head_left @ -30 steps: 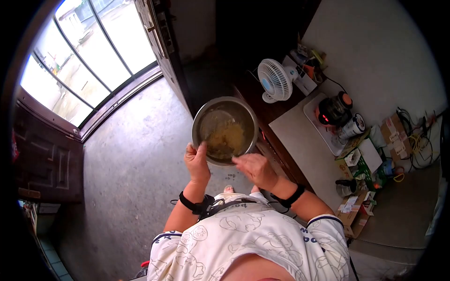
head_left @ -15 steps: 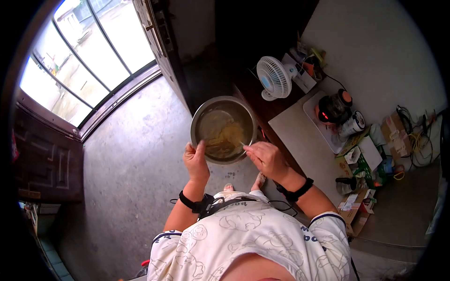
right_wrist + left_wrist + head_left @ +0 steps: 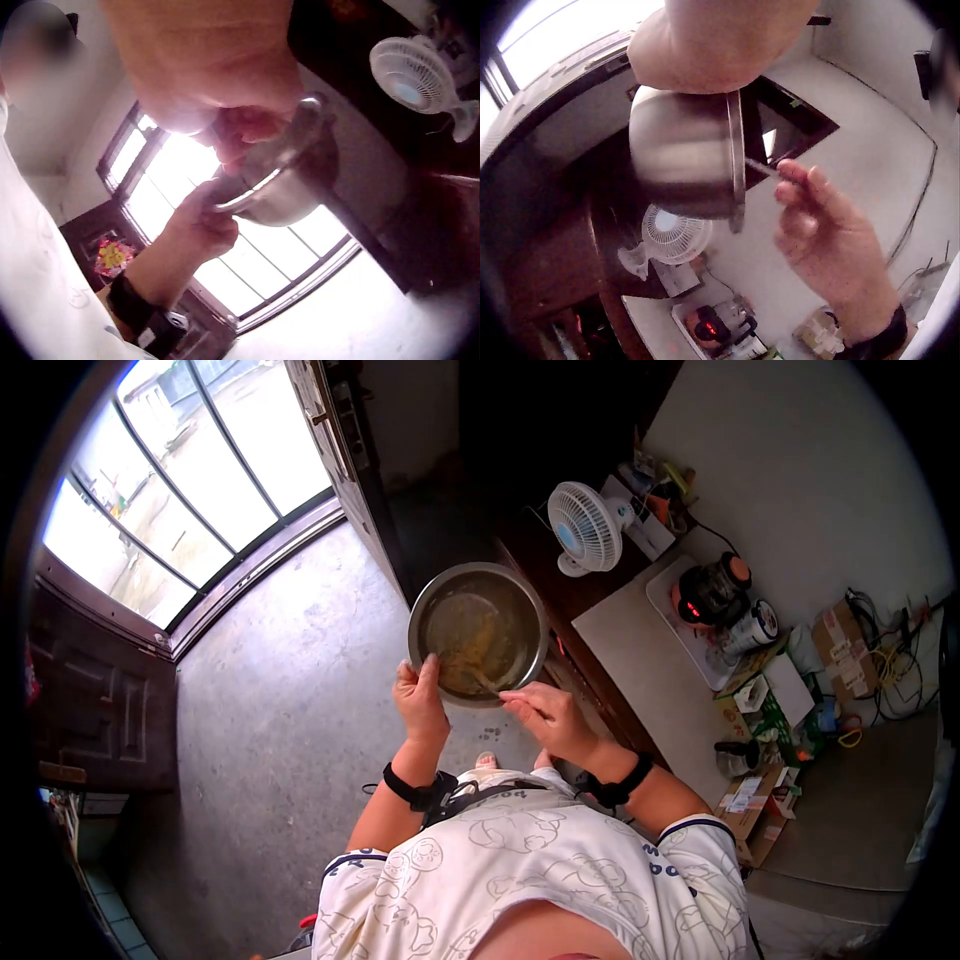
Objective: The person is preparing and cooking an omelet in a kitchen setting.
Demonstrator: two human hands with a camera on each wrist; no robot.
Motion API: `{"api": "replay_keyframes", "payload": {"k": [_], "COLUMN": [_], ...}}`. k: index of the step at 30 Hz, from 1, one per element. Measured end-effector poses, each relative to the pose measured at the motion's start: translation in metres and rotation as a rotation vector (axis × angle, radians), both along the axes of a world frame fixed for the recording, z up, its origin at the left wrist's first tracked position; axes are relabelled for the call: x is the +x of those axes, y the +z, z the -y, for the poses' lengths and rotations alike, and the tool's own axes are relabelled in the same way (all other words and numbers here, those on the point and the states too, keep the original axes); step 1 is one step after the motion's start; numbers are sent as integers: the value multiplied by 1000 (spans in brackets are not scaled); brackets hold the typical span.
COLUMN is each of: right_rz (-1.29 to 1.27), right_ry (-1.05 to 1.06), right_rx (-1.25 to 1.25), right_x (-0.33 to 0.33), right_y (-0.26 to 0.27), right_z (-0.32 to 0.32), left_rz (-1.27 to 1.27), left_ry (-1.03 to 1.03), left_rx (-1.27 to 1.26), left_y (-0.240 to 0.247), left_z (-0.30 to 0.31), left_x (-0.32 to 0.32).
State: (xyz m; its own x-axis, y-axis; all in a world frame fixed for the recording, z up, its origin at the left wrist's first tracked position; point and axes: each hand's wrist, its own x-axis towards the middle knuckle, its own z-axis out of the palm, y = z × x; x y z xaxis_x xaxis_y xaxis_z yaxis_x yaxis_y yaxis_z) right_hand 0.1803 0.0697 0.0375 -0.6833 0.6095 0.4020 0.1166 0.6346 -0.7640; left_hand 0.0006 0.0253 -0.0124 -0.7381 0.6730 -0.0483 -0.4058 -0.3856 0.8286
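Note:
A deep metal bowl [image 3: 450, 595] hangs in front of the body, with a wet yellowish mixture [image 3: 485, 645] at its bottom. My left hand [image 3: 422, 705] grips the near left rim, thumb over the edge. My right hand [image 3: 555, 720] pinches a thin utensil [image 3: 486, 684] that slants over the near right rim into the mixture. Seen from the left wrist, the bowl [image 3: 682, 154] is side-on and the utensil's shaft [image 3: 761, 166] runs from the right fingertips past the rim. The utensil's far end is hidden inside the bowl.
A white fan [image 3: 586, 528] stands on the dark cabinet at the right. Nearby are a tray [image 3: 665, 595] bearing a dark appliance with red lights [image 3: 712, 595], a glass jug [image 3: 737, 758] and cardboard boxes [image 3: 755, 810]. A barred doorway [image 3: 200, 490] lies at the left.
My right hand moved outward to the right along the rim, then back toward the body with the utensil. The mixture's outline has shifted. My left hand and the bowl have hardly moved.

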Motion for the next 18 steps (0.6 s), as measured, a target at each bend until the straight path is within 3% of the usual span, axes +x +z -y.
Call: {"api": "replay_keyframes", "payload": {"k": [2,3,6,8,10,14,16,17,18], "right_rz": [47,25,69,58,35,93,139,97,96], "right_ry": [-88,-112,-195,-198,-176,-230,-311,-295,-297], "right_rx": [-322,-368,-239,-324,-738,-734,-511,-238,-239], "right_x": [12,13,12,7,4,16,17,13,8], "right_y": [-8,-5,10,9,10,-8,-3,-1,3], "right_z": [-11,-18,-24,-21,-13,-19,-24,-22,-17], "left_rz": [33,36,9,1,-34,-70,-64,-65,-66], "left_ry": [-4,-2,-31,-52,-68,-38,-44,-52,-54], "left_rx": [6,4,20,43,38,42,36,31,30], "left_y": [7,3,-7,-8,-11,-14,-20,-22,-20], "left_z": [3,5,7,5,7,11,12,12,11], "left_x": [1,1,-2,-1,-1,-3,-3,-3,-2]}}
